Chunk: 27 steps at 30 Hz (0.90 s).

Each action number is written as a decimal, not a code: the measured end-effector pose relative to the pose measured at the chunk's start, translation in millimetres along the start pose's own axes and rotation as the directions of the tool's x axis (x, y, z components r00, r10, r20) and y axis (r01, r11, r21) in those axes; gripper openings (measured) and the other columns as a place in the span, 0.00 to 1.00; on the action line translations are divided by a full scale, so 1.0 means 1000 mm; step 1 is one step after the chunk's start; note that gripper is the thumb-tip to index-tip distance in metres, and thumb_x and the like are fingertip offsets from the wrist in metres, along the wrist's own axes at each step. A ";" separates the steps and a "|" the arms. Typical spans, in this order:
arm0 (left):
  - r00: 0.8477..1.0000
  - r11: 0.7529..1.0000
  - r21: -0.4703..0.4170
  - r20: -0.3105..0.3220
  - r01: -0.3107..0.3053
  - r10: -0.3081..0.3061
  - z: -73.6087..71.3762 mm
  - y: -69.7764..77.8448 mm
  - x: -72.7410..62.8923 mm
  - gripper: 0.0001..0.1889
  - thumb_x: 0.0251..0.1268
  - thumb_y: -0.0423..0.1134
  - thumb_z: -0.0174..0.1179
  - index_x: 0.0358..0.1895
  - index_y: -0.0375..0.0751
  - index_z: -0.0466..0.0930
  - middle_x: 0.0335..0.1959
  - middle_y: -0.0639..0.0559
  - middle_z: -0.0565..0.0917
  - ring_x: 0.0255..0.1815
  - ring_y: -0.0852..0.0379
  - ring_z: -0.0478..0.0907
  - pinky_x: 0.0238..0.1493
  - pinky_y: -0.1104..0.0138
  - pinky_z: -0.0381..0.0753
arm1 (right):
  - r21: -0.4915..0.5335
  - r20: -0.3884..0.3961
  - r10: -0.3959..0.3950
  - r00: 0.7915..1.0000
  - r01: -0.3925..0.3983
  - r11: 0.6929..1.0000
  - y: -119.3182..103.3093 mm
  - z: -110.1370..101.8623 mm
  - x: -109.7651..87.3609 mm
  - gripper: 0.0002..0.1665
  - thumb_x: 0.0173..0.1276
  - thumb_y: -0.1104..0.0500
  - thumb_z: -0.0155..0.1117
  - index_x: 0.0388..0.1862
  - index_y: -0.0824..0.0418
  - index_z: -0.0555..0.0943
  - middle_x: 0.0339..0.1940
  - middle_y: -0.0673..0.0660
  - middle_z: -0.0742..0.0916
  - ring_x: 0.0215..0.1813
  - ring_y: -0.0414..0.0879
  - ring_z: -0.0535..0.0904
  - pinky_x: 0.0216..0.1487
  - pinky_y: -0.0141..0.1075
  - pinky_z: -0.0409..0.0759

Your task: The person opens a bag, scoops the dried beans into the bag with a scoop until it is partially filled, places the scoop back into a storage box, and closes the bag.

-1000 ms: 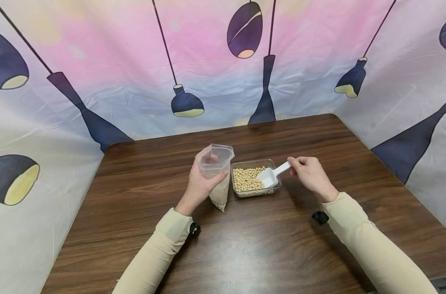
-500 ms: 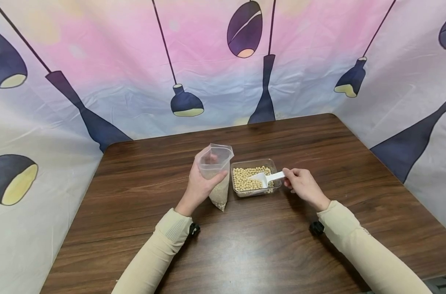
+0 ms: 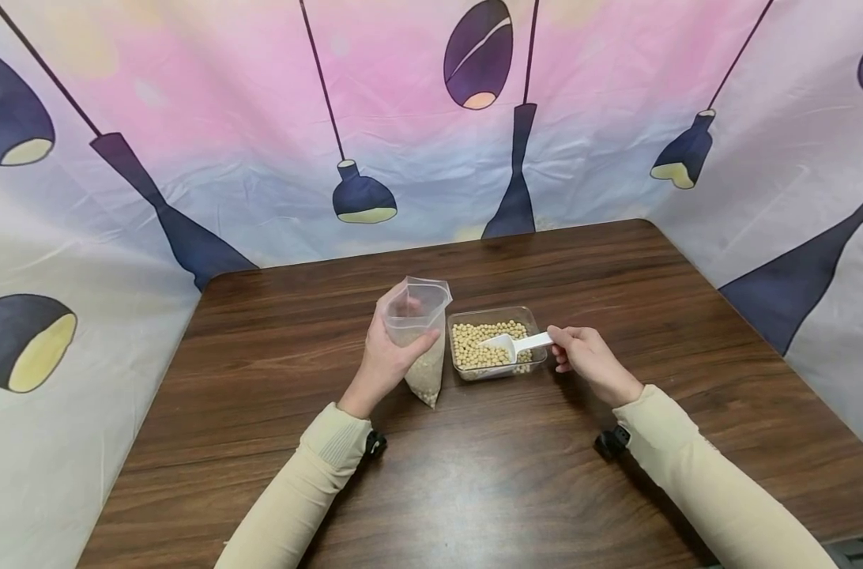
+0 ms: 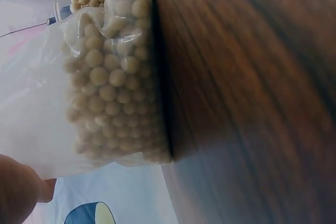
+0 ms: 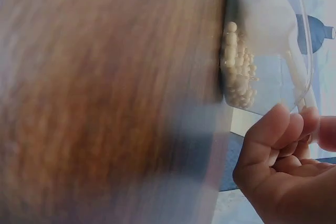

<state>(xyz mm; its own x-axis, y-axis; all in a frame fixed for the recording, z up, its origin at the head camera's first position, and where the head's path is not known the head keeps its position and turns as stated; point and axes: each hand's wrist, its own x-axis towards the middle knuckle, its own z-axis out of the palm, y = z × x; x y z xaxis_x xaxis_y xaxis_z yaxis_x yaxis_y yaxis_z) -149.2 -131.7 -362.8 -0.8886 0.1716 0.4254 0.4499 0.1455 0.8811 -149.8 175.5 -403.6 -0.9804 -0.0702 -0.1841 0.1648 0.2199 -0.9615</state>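
My left hand (image 3: 392, 348) grips a clear plastic bag (image 3: 424, 371) around its upper part, its mouth spread wide. Pale round beans fill the bag's lower part, as the left wrist view (image 4: 110, 87) shows, and its base is at the table. Just right of it stands a clear rectangular container (image 3: 462, 318) holding beans (image 3: 477, 348) of the same kind. My right hand (image 3: 591, 359) pinches the handle of a white scoop (image 3: 531, 341) between thumb and fingers. The scoop's head lies in among the beans, partly hidden behind the container's front wall.
Both things stand on a dark wood-grain table (image 3: 474, 490). Behind and beside it hangs a cloth backdrop (image 3: 275, 197) printed with lamps. Dark bands with small devices (image 3: 612, 442) sit at the wrists.
My right hand has come lower and slightly left, so the scoop lies flatter and further into the beans. The left hand and bag stay put.
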 end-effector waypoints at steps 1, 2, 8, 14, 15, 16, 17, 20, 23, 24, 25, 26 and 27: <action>1.000 1.000 0.003 -0.001 0.001 -0.001 0.000 0.000 0.000 0.40 0.56 0.28 0.68 0.70 0.29 0.57 0.54 0.28 0.72 0.57 0.34 0.71 0.56 0.49 0.72 | 0.010 0.004 0.000 1.000 0.000 1.000 0.000 -0.001 0.000 0.18 0.78 0.56 0.48 0.30 0.67 0.72 0.24 0.51 0.73 0.27 0.41 0.71 0.31 0.33 0.76; 1.000 1.000 0.004 -0.002 0.001 -0.001 0.000 0.000 0.000 0.40 0.56 0.27 0.68 0.70 0.29 0.57 0.54 0.28 0.72 0.57 0.34 0.71 0.56 0.49 0.72 | 0.014 0.003 0.002 1.000 -0.002 1.000 0.000 -0.001 0.001 0.18 0.78 0.56 0.48 0.29 0.66 0.72 0.24 0.51 0.73 0.27 0.41 0.71 0.31 0.33 0.76; 1.000 1.000 0.004 -0.003 0.003 -0.003 -0.001 -0.001 -0.001 0.40 0.55 0.28 0.68 0.71 0.29 0.57 0.54 0.27 0.72 0.57 0.35 0.71 0.56 0.49 0.72 | 0.019 -0.012 0.024 1.000 -0.024 1.000 -0.001 -0.007 0.001 0.19 0.78 0.55 0.48 0.28 0.65 0.73 0.23 0.51 0.74 0.26 0.41 0.70 0.30 0.32 0.75; 1.000 1.000 0.004 -0.010 0.014 -0.014 -0.002 -0.002 -0.002 0.41 0.55 0.28 0.69 0.71 0.30 0.57 0.55 0.28 0.72 0.58 0.36 0.71 0.56 0.50 0.72 | 0.075 0.021 0.066 0.998 -0.068 0.995 -0.001 -0.014 0.001 0.19 0.79 0.53 0.45 0.31 0.64 0.72 0.26 0.51 0.74 0.28 0.42 0.71 0.31 0.32 0.76; 1.000 1.000 0.003 -0.010 0.013 -0.013 -0.002 -0.002 -0.002 0.41 0.55 0.28 0.69 0.71 0.30 0.57 0.55 0.28 0.72 0.57 0.36 0.71 0.56 0.50 0.72 | 0.096 0.032 0.077 0.997 -0.079 0.992 0.000 -0.015 0.002 0.19 0.80 0.53 0.45 0.32 0.64 0.72 0.26 0.51 0.74 0.29 0.42 0.71 0.32 0.32 0.76; 1.000 1.000 0.002 -0.011 0.013 -0.013 -0.003 -0.002 -0.002 0.41 0.55 0.28 0.69 0.71 0.31 0.57 0.55 0.28 0.72 0.57 0.37 0.71 0.56 0.50 0.72 | 0.117 0.041 0.088 0.995 -0.092 0.989 0.000 -0.016 0.003 0.19 0.80 0.53 0.44 0.32 0.64 0.71 0.26 0.51 0.74 0.29 0.42 0.71 0.33 0.32 0.76; 1.000 1.000 0.001 -0.010 0.012 -0.012 -0.003 -0.002 -0.002 0.41 0.55 0.28 0.69 0.71 0.31 0.57 0.55 0.28 0.72 0.57 0.37 0.71 0.56 0.50 0.72 | 0.138 0.051 0.099 0.994 -0.105 0.985 0.001 -0.017 0.003 0.18 0.80 0.53 0.43 0.33 0.64 0.71 0.27 0.51 0.74 0.29 0.42 0.71 0.34 0.32 0.76; 1.000 1.000 0.003 -0.012 0.009 -0.009 -0.003 -0.002 -0.002 0.41 0.55 0.28 0.69 0.71 0.30 0.57 0.55 0.28 0.72 0.57 0.37 0.71 0.56 0.50 0.72 | 0.214 0.074 0.125 0.989 -0.138 0.967 0.002 -0.020 0.005 0.17 0.80 0.53 0.42 0.34 0.63 0.70 0.27 0.50 0.74 0.30 0.42 0.71 0.35 0.32 0.76; 1.000 1.000 0.009 -0.015 0.004 -0.004 -0.003 -0.002 -0.002 0.41 0.55 0.28 0.69 0.71 0.30 0.57 0.55 0.28 0.72 0.57 0.37 0.71 0.56 0.50 0.72 | 0.284 0.087 0.132 0.987 -0.151 0.947 0.003 -0.023 0.007 0.16 0.81 0.54 0.41 0.36 0.63 0.69 0.27 0.50 0.73 0.30 0.42 0.70 0.36 0.32 0.75; 1.000 1.000 0.011 -0.016 0.001 -0.001 -0.003 -0.002 -0.002 0.41 0.54 0.28 0.69 0.71 0.30 0.57 0.55 0.28 0.72 0.57 0.36 0.71 0.56 0.50 0.72 | 0.303 0.090 0.131 0.987 -0.152 0.941 0.003 -0.023 0.007 0.16 0.81 0.54 0.40 0.37 0.63 0.68 0.28 0.50 0.73 0.30 0.41 0.70 0.36 0.32 0.75; 1.000 1.000 0.010 -0.017 -0.001 0.002 -0.003 -0.002 -0.002 0.41 0.54 0.28 0.69 0.71 0.30 0.57 0.55 0.28 0.72 0.57 0.36 0.71 0.56 0.50 0.72 | 0.319 0.094 0.128 0.987 -0.152 0.936 0.002 -0.024 0.007 0.16 0.81 0.54 0.40 0.37 0.63 0.68 0.28 0.50 0.72 0.31 0.41 0.70 0.37 0.32 0.74; 1.000 1.000 0.011 -0.017 -0.003 0.003 -0.003 -0.002 -0.002 0.41 0.54 0.28 0.69 0.71 0.30 0.57 0.55 0.28 0.72 0.57 0.36 0.71 0.56 0.50 0.72 | 0.333 0.095 0.128 0.987 -0.153 0.930 0.002 -0.025 0.006 0.16 0.81 0.53 0.40 0.38 0.64 0.68 0.28 0.50 0.72 0.31 0.41 0.69 0.37 0.32 0.74; 1.000 1.000 0.008 -0.017 -0.004 0.004 -0.003 -0.002 -0.002 0.41 0.54 0.27 0.69 0.71 0.30 0.57 0.55 0.28 0.72 0.57 0.36 0.71 0.55 0.50 0.72 | 0.346 0.096 0.125 0.987 -0.151 0.926 0.001 -0.025 0.006 0.16 0.81 0.53 0.40 0.38 0.64 0.67 0.28 0.50 0.72 0.31 0.41 0.69 0.38 0.32 0.74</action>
<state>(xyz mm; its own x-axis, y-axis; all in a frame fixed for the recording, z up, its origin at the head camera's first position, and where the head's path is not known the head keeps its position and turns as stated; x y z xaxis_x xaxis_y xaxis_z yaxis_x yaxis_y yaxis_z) -148.4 -135.6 -364.8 -0.8883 0.1553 0.4321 0.4538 0.1527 0.8779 -158.5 199.6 -400.3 -0.9371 -0.1357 -0.3215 0.3379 -0.1229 -0.9331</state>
